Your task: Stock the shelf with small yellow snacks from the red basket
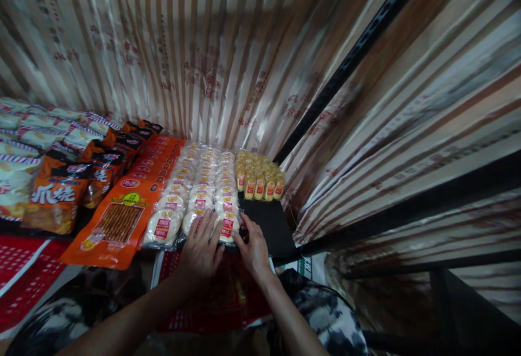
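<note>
Three rows of round white packaged snacks [163,224] with red-and-white labels lie on a black shelf [271,223]. My left hand [202,250] rests with fingers spread over the front packs of the middle and right rows. Beside the front right pack [226,224] is my right hand [253,245], its thumb and fingers apart at the pack's right edge. Neither hand is wrapped round a pack. To the right of the rows stand small yellow packs [259,186] with red labels.
Orange snack packets [118,212] overlap left of the white rows. Farther left are orange-black bags [57,196] and white bags [14,182]. Striped sheeting [183,46] hangs behind, and a black metal bar [350,63] slants across the right. Below sits a red basket [24,274].
</note>
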Tool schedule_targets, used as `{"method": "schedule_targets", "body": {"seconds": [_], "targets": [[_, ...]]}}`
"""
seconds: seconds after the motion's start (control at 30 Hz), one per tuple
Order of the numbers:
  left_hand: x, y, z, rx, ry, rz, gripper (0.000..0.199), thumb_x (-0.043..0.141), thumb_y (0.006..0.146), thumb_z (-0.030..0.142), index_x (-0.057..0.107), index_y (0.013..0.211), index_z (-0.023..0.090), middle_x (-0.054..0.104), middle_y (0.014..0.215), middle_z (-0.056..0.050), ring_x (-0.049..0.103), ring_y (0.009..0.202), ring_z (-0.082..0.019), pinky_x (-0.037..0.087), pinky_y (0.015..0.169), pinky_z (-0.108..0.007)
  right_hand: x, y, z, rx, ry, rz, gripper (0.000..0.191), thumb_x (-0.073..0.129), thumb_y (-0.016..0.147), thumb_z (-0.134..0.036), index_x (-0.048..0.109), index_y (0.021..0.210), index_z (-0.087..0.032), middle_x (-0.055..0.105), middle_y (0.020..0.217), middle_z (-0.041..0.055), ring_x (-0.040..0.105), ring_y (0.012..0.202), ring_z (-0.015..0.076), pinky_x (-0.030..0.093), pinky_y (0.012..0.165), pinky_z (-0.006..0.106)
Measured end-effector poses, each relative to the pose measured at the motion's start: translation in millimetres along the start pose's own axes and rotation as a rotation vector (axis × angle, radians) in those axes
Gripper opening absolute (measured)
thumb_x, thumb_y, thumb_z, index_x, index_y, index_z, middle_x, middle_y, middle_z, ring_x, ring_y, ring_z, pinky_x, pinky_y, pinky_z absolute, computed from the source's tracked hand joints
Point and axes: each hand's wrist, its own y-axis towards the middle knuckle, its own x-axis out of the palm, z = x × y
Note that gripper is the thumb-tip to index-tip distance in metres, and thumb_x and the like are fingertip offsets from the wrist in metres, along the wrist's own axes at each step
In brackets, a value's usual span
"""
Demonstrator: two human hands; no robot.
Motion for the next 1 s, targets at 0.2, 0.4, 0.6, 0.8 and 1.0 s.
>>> {"method": "schedule_targets", "body": {"seconds": [0.2,0.4,0.6,0.8,1.0], "targets": [[3.2,7.9,-2.4,-0.023,0.023,0.042,0.048,0.045,0.086,0.032,0.048,0.129,0.012,0.049,0.135,-0.013,0.036,0.130,-0.029,0.027,0.106,-0.045,-3.1,9.5,-1.7,0.093,0.196,0.038,0.049,0.053,0.082,-0.034,0.051,0.124,-0.011,0.061,0.092,0.0088,0.058,0.077,0.0168,0.052,0.073,0.031],[0.5,12.1,-4.7,-0.037,0.014,0.038,0.045,0.045,0.085,0.030,0.050,0.127,0.015,0.051,0.132,-0.014,0.036,0.129,-0.029,0.026,0.107,-0.047,0.9,19.8,-3.3,0.062,0.216,0.063,0.047,0.050,0.083,-0.030,0.048,0.127,-0.015,0.062,0.093,0.0072,0.059,0.078,0.0162,0.052,0.075,0.032],[-0.1,13.8,-7.1,-0.066,0.023,0.028,0.044,0.048,0.083,0.027,0.052,0.125,0.016,0.055,0.126,-0.014,0.040,0.126,-0.031,0.029,0.106,-0.047,11.8,18.8,0.4,0.070,0.182,0.112,0.048,0.053,0.080,-0.034,0.052,0.124,-0.015,0.059,0.107,0.0136,0.057,0.095,0.0223,0.053,0.069,0.032],[-1.6,11.2,-1.2,0.001,0.008,0.073,0.038,0.044,0.085,0.022,0.056,0.121,0.019,0.060,0.117,-0.010,0.046,0.121,-0.027,0.032,0.105,-0.046,15.8,18.2,2.7,0.092,0.142,0.085,0.056,0.056,0.078,-0.036,0.047,0.129,-0.015,0.062,0.106,0.0127,0.059,0.095,0.0236,0.052,0.072,0.035],[2.6,5.6,4.0,0.051,0.019,0.057,0.035,0.044,0.085,0.021,0.058,0.116,0.016,0.058,0.123,-0.012,0.042,0.125,-0.029,0.031,0.104,-0.048,20.4,19.2,-0.7,0.111,0.059,0.087,0.055,0.054,0.079,-0.038,0.048,0.127,-0.013,0.063,0.104,0.0131,0.057,0.095,0.0252,0.048,0.080,0.039]]}}
